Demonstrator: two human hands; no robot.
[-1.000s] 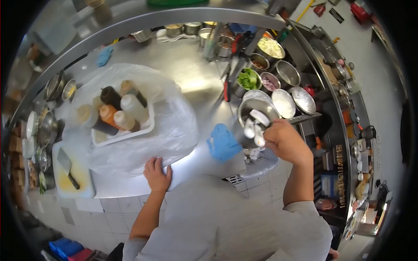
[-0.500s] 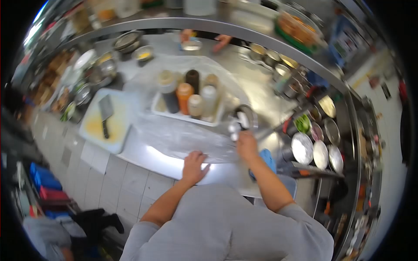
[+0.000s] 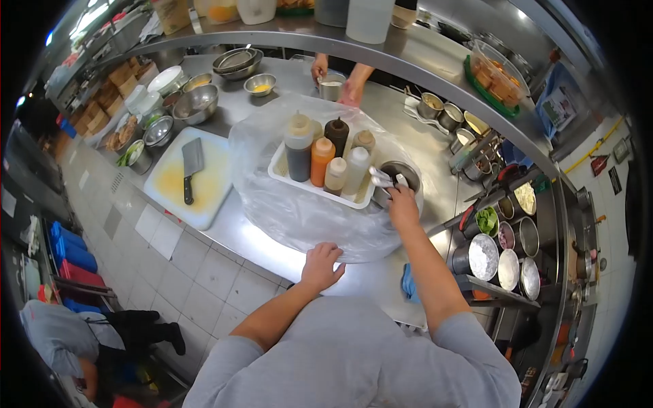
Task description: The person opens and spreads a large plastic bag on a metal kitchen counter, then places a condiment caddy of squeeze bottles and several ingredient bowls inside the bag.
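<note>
My right hand (image 3: 404, 208) is at a round metal pot (image 3: 416, 178) that holds several utensils (image 3: 382, 179) with light handles. Its fingers are closed around a handle at the near rim; which utensil it belongs to is hidden. My left hand (image 3: 322, 268) lies with fingers apart at the front edge of the metal table, touching clear plastic sheeting (image 3: 272, 221). Left of the pot, on that sheeting, a white tray (image 3: 279, 163) carries several squeeze bottles, among them an orange one (image 3: 322, 163) and a dark one (image 3: 337, 136).
At left a cleaver (image 3: 193, 158) lies on a stained white cutting board (image 3: 216, 166). Metal bowls (image 3: 195, 105) stand behind it. A co-worker's hands (image 3: 352, 91) are at a small pot (image 3: 331, 87) under the overhead shelf (image 3: 286, 32). Ingredient containers (image 3: 483, 257) line the right. A blue cloth (image 3: 409, 282) is near my right forearm.
The view has shifted, so the table's things appear further right. My right hand stays at the utensil pot, and my left hand remains at the table edge. The co-worker's hands show more fully.
</note>
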